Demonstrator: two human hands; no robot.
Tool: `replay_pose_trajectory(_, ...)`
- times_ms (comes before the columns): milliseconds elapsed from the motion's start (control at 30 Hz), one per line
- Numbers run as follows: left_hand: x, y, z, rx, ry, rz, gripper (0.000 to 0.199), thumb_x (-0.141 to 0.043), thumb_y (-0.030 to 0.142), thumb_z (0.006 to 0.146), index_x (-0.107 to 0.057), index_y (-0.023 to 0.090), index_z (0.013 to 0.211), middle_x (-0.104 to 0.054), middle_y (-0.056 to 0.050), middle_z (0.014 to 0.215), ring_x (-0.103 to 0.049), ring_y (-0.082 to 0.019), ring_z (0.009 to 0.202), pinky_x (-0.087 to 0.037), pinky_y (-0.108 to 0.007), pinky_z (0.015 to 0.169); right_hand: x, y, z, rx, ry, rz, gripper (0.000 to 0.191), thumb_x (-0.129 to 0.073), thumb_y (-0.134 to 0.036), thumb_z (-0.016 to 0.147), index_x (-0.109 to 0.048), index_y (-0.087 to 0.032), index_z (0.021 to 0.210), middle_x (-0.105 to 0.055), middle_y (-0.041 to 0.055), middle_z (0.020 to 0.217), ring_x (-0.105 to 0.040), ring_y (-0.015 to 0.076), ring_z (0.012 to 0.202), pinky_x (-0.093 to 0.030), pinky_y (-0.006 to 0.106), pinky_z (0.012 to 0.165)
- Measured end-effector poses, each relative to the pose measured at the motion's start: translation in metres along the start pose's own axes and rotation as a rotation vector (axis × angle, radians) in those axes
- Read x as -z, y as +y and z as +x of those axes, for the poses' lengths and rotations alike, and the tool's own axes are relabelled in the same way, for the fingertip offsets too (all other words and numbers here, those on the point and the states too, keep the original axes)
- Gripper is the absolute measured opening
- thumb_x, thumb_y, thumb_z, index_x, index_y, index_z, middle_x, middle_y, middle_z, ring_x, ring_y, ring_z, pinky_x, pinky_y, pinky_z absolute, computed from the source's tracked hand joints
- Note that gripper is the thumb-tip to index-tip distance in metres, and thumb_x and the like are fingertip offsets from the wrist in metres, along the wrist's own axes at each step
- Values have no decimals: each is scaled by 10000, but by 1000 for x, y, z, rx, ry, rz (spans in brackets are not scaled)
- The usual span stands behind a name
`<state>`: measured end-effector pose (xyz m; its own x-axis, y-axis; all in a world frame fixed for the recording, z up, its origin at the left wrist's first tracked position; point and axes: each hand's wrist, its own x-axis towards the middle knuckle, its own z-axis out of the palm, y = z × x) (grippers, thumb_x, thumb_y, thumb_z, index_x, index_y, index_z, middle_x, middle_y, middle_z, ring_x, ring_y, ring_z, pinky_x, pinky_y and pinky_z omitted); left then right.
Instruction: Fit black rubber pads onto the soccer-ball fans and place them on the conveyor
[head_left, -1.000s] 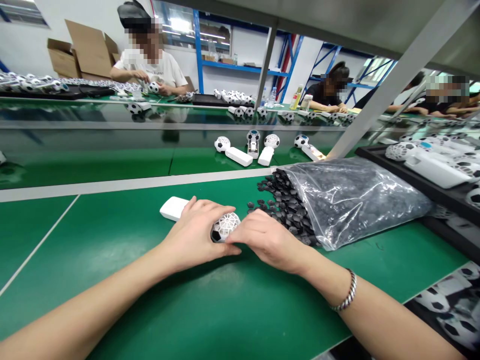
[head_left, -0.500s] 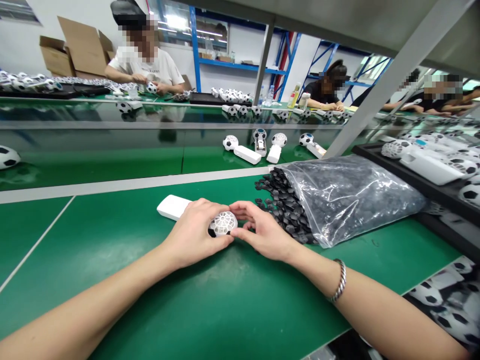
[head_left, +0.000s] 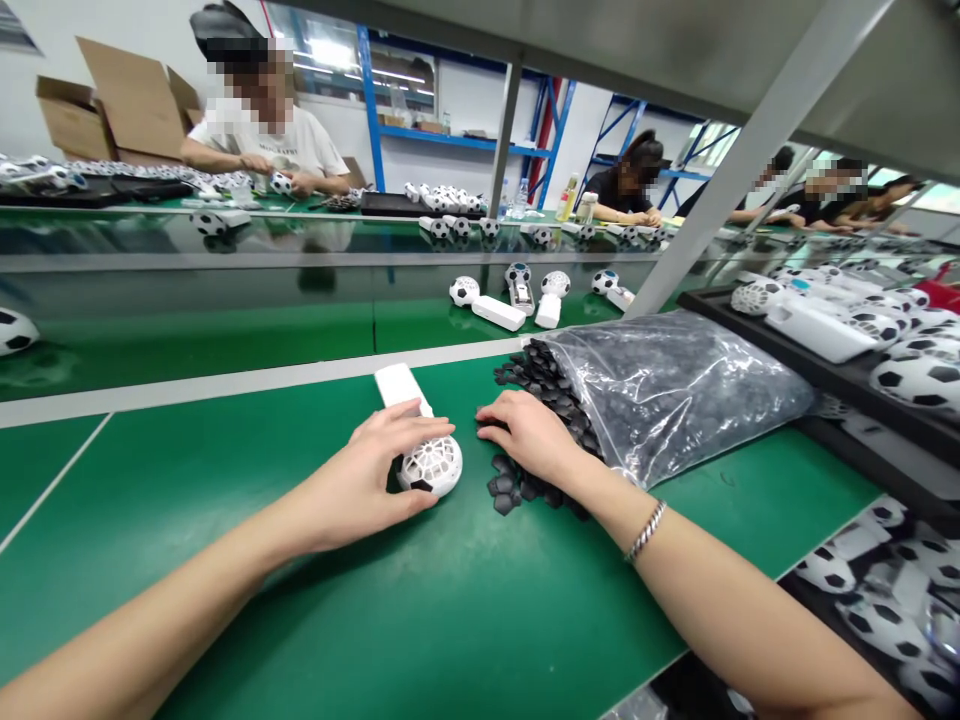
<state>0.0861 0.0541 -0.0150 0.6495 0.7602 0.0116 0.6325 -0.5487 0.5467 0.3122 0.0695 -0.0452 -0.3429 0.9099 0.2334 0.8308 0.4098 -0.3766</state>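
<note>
Lattice ball: a white hexagon-lattice ball head (head_left: 433,466), a black patch showing through it, lies just right of lower centre.
Handle: a white rectangular handle (head_left: 397,385) points up-frame above the ball; the join is hidden.
Pieces: small black hexagonal pieces (head_left: 506,483), probably plastic, spill in a heap at centre from a clear plastic bag (head_left: 675,395).

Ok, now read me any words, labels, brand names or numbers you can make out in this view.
White T-shirt of the person across the bench: dark print, too small and blurred to read.
Bottle on the far bench: label too small to read.
White handle and clear plastic bag: no lettering visible.
</note>
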Motion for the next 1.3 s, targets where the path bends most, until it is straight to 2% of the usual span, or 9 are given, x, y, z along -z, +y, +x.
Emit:
replay_pose_trajectory(133,0,-1,-1,-4,-64,-78,572,-565,230,725,-401,323,1265,-342,43,1400,-113,-195,1355,-226,-403,1087,-1,-3,2,-91,-40,3,98,-617,-218,779,-619,-182,870,-584,56,894,-542,174,850,-434,306,746)
replay_pose_trajectory(267,0,-2,0,-55,-50,-107,551,-573,211,704,-426,302,1227,-374,18,1379,-127,-198,1352,-230,-394,1087,5,-4,-1,-91,-75,163,117,-639,-157,747,-568,-173,838,-579,3,762,-534,119,665,-422,248,619)
replay_pose_trajectory(333,0,-3,0,-80,-42,-128,495,-600,237,689,-466,270,1165,-423,-10,1339,-154,-209,1347,-229,-391,1087,10,-9,-5,-34,-87,244,100,-616,-144,766,-582,-177,854,-586,-7,728,-536,112,647,-419,236,607)
replay_pose_trajectory(467,1,-4,0,-98,-20,-153,373,-590,227,684,-501,242,1045,-506,-26,1240,-183,-219,1339,-231,-407,1081,21,-23,-13,169,-51,348,92,-557,-155,819,-634,-195,850,-624,5,814,-562,115,781,-431,239,736)
replay_pose_trajectory(667,-1,-6,-1,-113,-39,-141,385,-576,212,693,-484,237,1066,-477,-23,1264,-150,-207,1347,-217,-389,1088,23,-43,-23,327,-82,431,90,-543,-153,828,-608,-192,875,-628,10,833,-563,121,808,-437,235,751)
replay_pose_trajectory(767,-4,-5,-1,-111,-30,-161,381,-556,206,714,-473,232,1085,-449,-30,1295,-120,-209,1353,-204,-407,1089,21,-48,-26,282,-115,430,89,-524,-157,833,-563,-190,906,-607,1,810,-559,113,741,-444,227,687)
replay_pose_trajectory(900,-9,-2,0,-117,5,-194,411,-548,185,721,-456,237,1118,-428,-31,1312,-110,-204,1355,-185,-420,1094,22,-48,-26,259,-160,399,213,-484,-120,848,-531,-195,1041,-616,22,940,-566,126,862,-439,246,772)
replay_pose_trajectory(1100,-13,-3,1,-124,34,-205,433,-580,206,713,-456,249,1125,-444,-19,1290,-121,-209,1352,-194,-416,1095,23,-47,-25,228,-90,458,71,-538,-160,835,-602,-185,850,-595,5,846,-558,116,832,-432,250,802)
replay_pose_trajectory(1300,-12,-4,0,-103,37,-222,504,-652,342,692,-448,247,1143,-383,-56,1352,-134,-240,1349,-201,-446,1084,12,-48,-24,273,-110,547,108,-574,-121,805,-652,-191,828,-627,2,802,-561,109,823,-430,232,781)
